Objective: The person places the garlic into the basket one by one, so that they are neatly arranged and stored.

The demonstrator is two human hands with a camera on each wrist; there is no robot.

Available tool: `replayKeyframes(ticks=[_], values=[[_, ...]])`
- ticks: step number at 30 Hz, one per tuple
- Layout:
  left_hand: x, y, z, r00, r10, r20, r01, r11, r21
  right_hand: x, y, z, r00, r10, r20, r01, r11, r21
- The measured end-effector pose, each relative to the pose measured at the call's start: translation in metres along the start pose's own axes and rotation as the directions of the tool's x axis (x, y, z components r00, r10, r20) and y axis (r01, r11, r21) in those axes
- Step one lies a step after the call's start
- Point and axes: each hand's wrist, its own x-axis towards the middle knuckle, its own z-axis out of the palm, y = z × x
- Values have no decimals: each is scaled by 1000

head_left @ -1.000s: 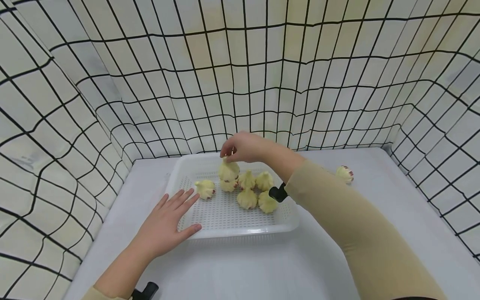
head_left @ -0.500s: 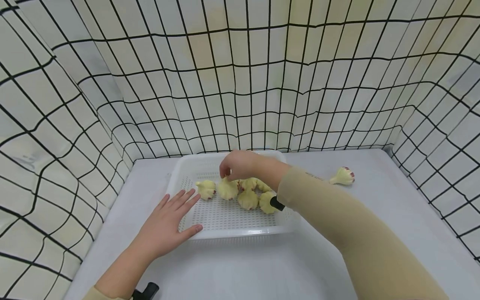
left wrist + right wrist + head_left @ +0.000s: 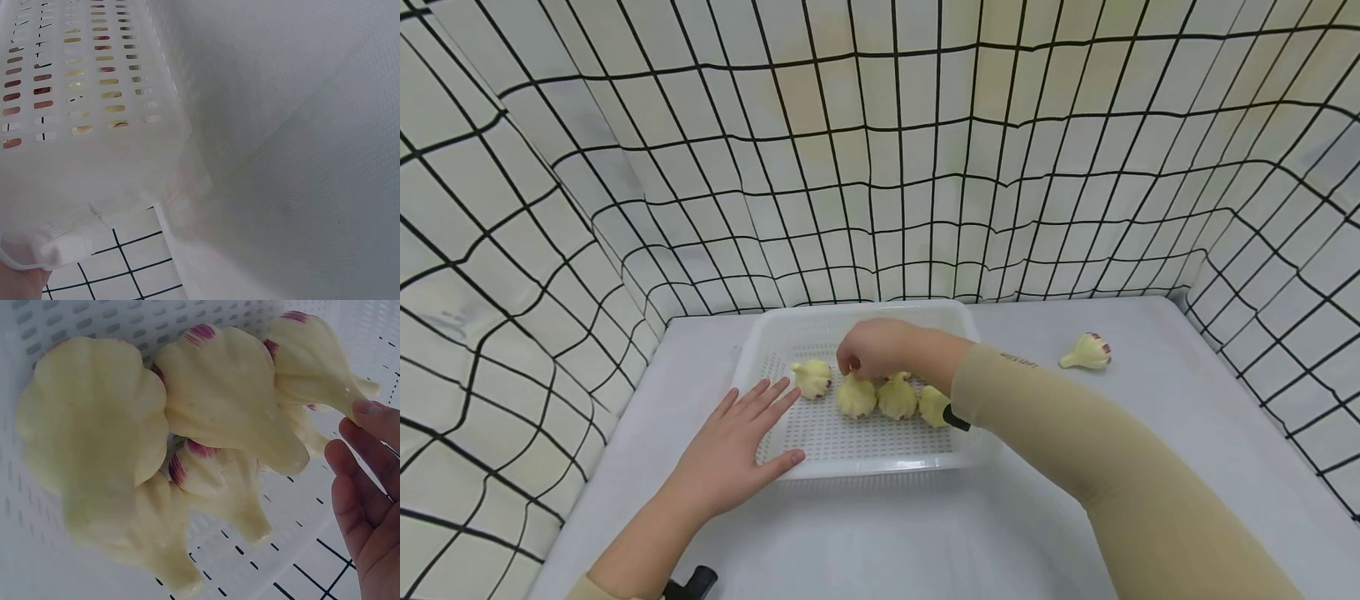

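My right hand [image 3: 880,348] is over the white plastic basket [image 3: 880,468], pinching the stem of a garlic bulb [image 3: 856,398] between thumb and fingers. In the right wrist view that bulb [image 3: 306,362] is at the upper right, its stem meeting my thumb. Several more bulbs lie close beside it, including one garlic bulb [image 3: 897,397] just to its right. A single garlic bulb [image 3: 811,379] sits apart on the left. My left hand [image 3: 733,446] rests on the basket's near left edge with fingers straight and spread. My right hand and forearm hide some bulbs at the back.
One more garlic bulb [image 3: 1086,352] lies on the white table [image 3: 880,542], right of the basket. Black grid netting [image 3: 925,167] over white walls surrounds the table at the back and sides. The basket's slotted wall [image 3: 94,144] fills the upper left of the left wrist view.
My right hand has lowered the garlic bulb into the basket and brought it nearer the front, into line with the front bulbs. My left hand has stayed put.
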Motion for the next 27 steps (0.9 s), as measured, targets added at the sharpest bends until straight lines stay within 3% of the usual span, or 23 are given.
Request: replayKeyframes(ticks=[7, 13, 27], values=[[1, 0, 0, 1000, 6, -2, -6, 1000, 9, 1, 1, 6, 1000, 5, 15, -4, 999, -44], [0, 1, -1, 1000, -2, 1, 2, 1000, 0, 1, 3, 5, 1000, -4, 15, 5, 1000, -24], [0, -1, 2, 1000, 7, -19, -7, 1000, 5, -21, 22, -13, 993, -31, -112, 41, 995, 91]])
